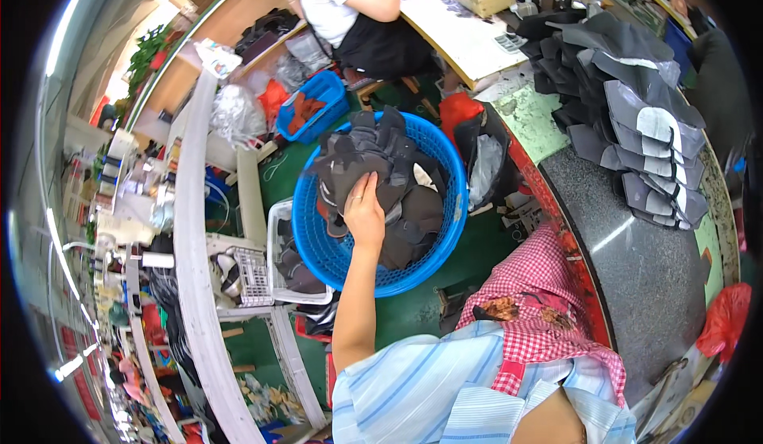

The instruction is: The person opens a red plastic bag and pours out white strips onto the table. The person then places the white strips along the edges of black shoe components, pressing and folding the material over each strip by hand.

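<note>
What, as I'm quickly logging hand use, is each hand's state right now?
Left hand: touching a dark piece over the blue basket; whether it's closed cannot be told.
Right hand: out of view; cannot be told.

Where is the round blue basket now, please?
In the head view, the round blue basket stands near centre, between the white crate and dark grey worktop.

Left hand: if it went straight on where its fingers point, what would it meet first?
Most likely the heaped dark pieces in the round blue basket; the left hand seems already against them, though depth is unclear.
</note>
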The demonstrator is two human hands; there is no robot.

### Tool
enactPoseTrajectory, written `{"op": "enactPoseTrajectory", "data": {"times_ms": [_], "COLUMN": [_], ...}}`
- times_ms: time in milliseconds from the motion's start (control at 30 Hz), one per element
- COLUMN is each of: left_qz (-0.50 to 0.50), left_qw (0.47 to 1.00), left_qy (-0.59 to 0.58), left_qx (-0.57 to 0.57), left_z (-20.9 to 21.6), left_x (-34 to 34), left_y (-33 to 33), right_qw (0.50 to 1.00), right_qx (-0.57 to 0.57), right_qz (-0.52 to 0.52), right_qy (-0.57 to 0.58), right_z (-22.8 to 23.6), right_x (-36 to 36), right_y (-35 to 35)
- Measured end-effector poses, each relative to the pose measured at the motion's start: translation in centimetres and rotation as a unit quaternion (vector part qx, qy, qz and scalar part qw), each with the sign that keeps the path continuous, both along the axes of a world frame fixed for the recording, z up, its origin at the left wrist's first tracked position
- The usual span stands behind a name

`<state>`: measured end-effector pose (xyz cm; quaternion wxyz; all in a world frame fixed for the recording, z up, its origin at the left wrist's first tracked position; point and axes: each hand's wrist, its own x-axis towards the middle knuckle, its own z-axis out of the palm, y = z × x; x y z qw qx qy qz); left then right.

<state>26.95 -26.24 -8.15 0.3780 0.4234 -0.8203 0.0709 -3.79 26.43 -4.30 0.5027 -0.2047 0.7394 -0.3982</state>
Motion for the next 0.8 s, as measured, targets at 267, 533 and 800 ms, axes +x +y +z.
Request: {"op": "enactPoseTrajectory", "data": {"times_ms": [267, 533, 800], "left_qz": [-0.309, -0.082, -0.064], "left_qw": [0.795, 0.243, 0.292], "left_qy": [-0.167, 0.216, 0.176], "left_qx": [0.495, 0.942, 0.938], "left_z": [-6.4, -9.3, -10.8], "left_x": [1.5, 5.7, 5.5], "left_y": [9.9, 21.1, 18.4], "right_qw": [0.994, 0.989, 0.991], "right_qx": [0.101, 0.129, 0.114], "right_qz": [-0.049, -0.059, -0.052], "right_qy": [-0.016, -0.039, -0.048], "right_z": [-0.4, -0.8, -1.5], "right_x": [2.6, 4.3, 5.4], "right_y": [-0.6, 0.6, 2.4]}}
